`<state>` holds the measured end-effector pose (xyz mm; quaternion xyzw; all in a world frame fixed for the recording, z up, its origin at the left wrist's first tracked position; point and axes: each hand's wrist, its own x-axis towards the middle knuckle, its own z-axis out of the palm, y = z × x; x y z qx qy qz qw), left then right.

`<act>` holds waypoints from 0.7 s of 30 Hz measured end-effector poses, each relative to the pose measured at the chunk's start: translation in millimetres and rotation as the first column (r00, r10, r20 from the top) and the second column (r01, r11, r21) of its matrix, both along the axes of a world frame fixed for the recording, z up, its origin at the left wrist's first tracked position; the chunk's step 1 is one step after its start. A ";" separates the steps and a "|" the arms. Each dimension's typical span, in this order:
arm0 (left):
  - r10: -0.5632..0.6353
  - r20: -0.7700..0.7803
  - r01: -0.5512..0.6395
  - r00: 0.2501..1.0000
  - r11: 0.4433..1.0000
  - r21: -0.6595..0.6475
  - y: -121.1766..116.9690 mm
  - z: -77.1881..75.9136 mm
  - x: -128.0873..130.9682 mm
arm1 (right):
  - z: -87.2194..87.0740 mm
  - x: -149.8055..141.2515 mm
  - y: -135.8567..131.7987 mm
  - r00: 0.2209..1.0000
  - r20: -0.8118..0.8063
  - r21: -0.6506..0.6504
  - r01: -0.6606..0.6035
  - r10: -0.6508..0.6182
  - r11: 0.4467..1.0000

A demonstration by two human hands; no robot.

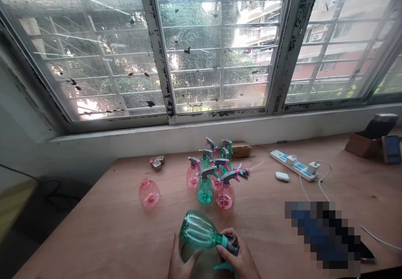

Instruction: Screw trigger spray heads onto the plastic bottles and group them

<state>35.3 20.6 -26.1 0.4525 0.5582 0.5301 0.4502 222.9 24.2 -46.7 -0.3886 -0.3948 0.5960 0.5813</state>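
A teal see-through spray bottle [197, 232] lies tilted over the wooden table's near edge, held in both hands. My left hand [179, 261] cups its round body from below. Around the grey trigger head [231, 245] at the bottle's neck, my right hand [236, 256] is wrapped, fingers closed. Further back on the table stands a cluster of several pink and teal spray bottles [213, 174] with their trigger heads on. A pink bottle [149, 193] without a head stands alone to the left of them.
A loose pink trigger head [243, 171] lies right of the cluster. A white power strip [293, 164] with cables, a small white case [282, 176], a brown box [241, 148], small cubes [156, 162] and a phone [391, 148] sit on the wooden table [109, 228]. A blurred dark-blue object [323, 235] lies at right.
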 end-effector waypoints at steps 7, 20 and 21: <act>0.018 -0.011 -0.017 1.000 1.000 0.015 0.7 3.3 -4.2 | 1.3 4.1 -0.6 0.996 0.075 0.020 -0.051 0.049 0.998; 0.120 -0.021 -0.118 0.993 0.991 0.068 -1.6 -0.2 5.4 | 2.5 0.0 -2.3 0.999 0.039 0.019 -0.002 0.002 1.000; 0.138 0.001 -0.137 0.990 0.988 0.067 -1.2 -0.9 6.4 | 2.6 -0.2 -2.3 0.999 0.040 0.017 -0.001 0.000 1.000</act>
